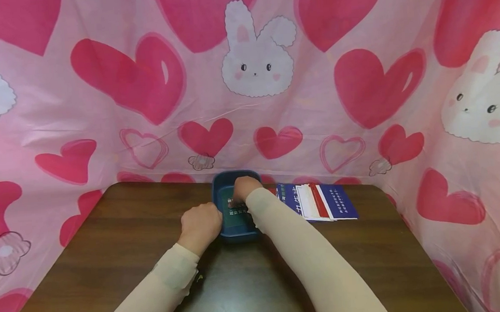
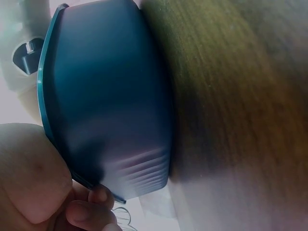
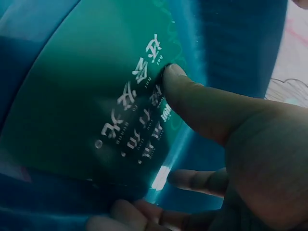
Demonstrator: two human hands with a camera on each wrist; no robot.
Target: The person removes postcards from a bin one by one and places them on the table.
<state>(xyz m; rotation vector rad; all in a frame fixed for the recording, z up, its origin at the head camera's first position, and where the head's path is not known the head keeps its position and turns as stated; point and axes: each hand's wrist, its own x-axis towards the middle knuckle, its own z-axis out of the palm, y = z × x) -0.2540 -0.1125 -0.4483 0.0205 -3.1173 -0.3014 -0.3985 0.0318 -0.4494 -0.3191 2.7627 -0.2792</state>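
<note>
A blue plastic bin (image 1: 239, 235) stands at the far edge of the table, and inside it is a green card (image 3: 72, 101) with white lettering. My left hand (image 1: 201, 224) grips the bin's left side; in the left wrist view its fingers (image 2: 98, 195) curl at the rim. My right hand (image 1: 244, 188) reaches into the bin. In the right wrist view its thumb (image 3: 185, 89) lies on the card's printed face, while the curled fingers sit close by the card's edge, partly in shadow.
Right of the bin lies a fanned row of cards (image 1: 340, 200), blue, white and red. The brown wooden table (image 1: 121, 252) carries both. A pink curtain (image 1: 211, 100) with hearts and rabbits hangs along the back and sides.
</note>
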